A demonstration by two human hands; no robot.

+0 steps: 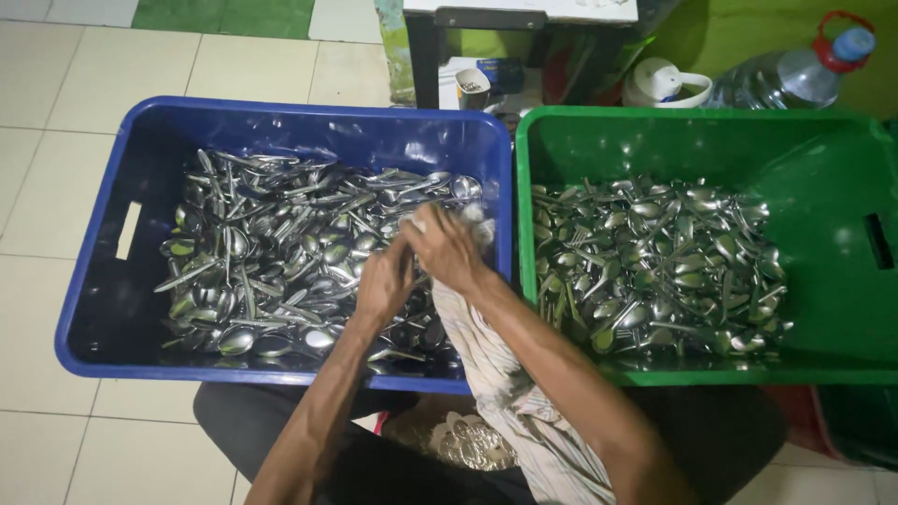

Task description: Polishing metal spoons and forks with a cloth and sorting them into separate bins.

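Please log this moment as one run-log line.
left hand: over blue crate spoons | right hand: holding cloth | green crate: spoons

— What's under you?
— Pale square floor tiles [56,93], with a green mat [224,14] far left.
— And ahead of you?
— A dark-framed table [524,19] and a green wall [748,33] far right.

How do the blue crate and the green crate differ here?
The blue crate sits on the left; the green crate sits on the right. Both hands, left hand and right hand, work over the blue crate with a striped cloth; nothing reaches into the green one. Both hold heaps of metal spoons, blue's and green's, and share the same shape.
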